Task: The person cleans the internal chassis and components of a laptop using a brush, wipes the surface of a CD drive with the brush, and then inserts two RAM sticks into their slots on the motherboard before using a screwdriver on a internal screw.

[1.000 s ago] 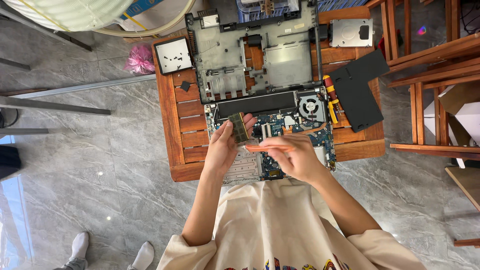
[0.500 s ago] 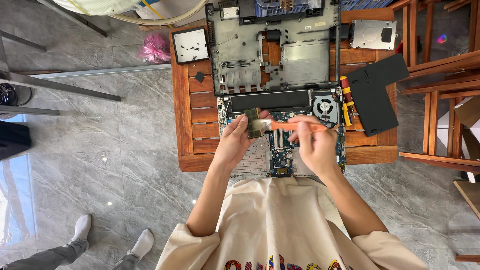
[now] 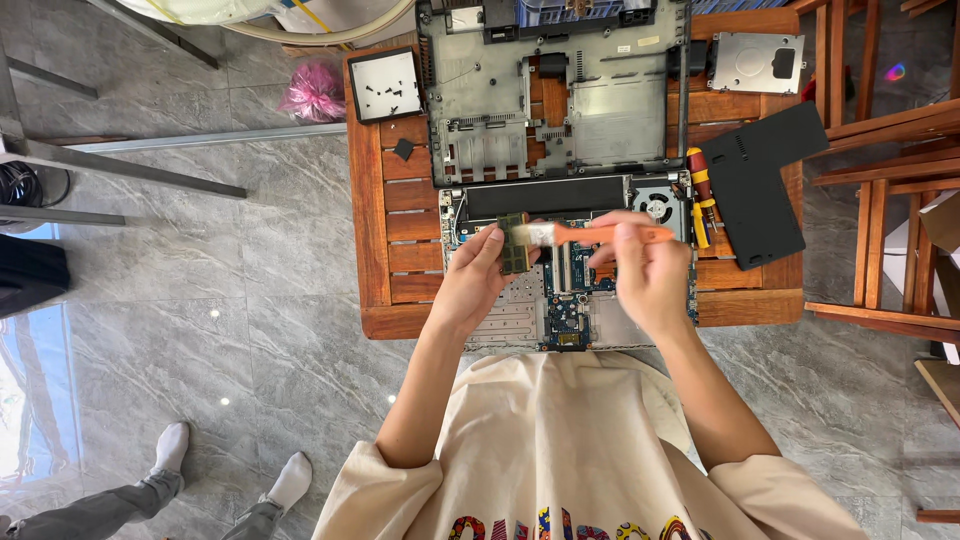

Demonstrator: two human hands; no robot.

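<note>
Hands raised over the laptop: left hand [image 3: 478, 275] pinches a memory module [image 3: 514, 243], right hand [image 3: 648, 268] grips an orange-handled brush [image 3: 590, 235].

Both your forearms reach forward from your body, bare below short sleeves, elbows bent and wrists drawn in toward each other. Your left hand [image 3: 478, 275] is raised with fingers curled and thumb pressed in a pinching grip. Your right hand [image 3: 645, 270] is closed in a fist-like grip, knuckles up, thumb pointing left.
</note>
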